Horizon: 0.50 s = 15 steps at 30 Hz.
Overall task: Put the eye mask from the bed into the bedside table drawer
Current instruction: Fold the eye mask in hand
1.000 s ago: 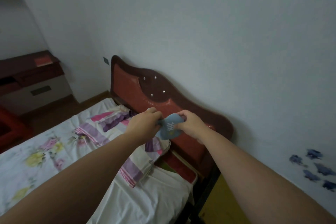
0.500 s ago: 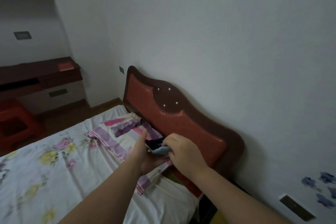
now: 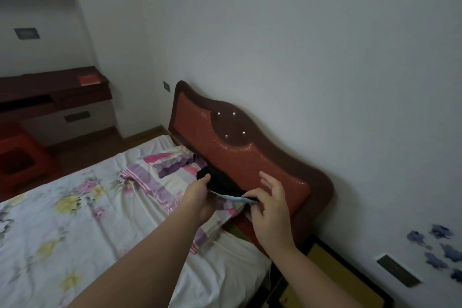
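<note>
1. Now left hand (image 3: 200,195) and right hand (image 3: 268,205) each pinch an end of the eye mask (image 3: 222,186), stretched flat for carrying.
2. Mask hangs just before the headboard (image 3: 250,157), above the pillow (image 3: 160,177).

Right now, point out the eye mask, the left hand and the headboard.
eye mask (image 3: 221,184): head view, on its dark middle stretched between both hands.
left hand (image 3: 197,199): head view, back of the hand.
headboard (image 3: 252,157): head view, red padded panel.

Glossy padded headboard (image 3: 252,157), matt cloth sheet (image 3: 75,220)
</note>
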Motion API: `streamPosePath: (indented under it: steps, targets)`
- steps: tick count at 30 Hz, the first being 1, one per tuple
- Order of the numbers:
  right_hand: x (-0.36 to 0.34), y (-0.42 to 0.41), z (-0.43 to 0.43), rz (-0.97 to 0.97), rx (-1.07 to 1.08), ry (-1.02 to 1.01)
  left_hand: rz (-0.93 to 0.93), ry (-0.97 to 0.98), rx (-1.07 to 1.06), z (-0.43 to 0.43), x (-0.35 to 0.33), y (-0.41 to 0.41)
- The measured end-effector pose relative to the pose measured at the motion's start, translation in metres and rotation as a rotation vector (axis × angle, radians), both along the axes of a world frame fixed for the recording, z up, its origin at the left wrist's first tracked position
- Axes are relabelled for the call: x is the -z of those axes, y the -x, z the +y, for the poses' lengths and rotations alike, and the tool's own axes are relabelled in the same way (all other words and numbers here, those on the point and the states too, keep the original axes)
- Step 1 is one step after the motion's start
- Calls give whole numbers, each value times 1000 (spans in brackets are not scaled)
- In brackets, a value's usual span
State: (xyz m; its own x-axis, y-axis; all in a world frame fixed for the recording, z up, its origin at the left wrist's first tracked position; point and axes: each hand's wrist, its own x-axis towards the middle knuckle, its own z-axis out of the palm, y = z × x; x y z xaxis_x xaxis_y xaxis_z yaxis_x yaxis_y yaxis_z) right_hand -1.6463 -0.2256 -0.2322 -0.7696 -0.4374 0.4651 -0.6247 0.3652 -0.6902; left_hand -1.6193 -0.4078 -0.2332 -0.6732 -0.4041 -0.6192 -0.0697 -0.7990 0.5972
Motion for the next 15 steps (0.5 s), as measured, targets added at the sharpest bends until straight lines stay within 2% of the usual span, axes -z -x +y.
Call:
streamPosePath:
  steps: [3,5,7,10,15]
  targets:
    - [6,5,-8,-489,229,306,65,-51,-98,6,2,0]
    - [11,10,-12,-906,232,693,109,-49,-126,11,2,-2]
    - [18,14,-13,-1153,199,971,131,-46,-118,17,1,-4]
    - [30,16,-12,-1300,228,1165,143,-22,-100,24,0,-6]
    - [42,11,-20,-1399,230,1133,192,10,-46,32,-3,-10]
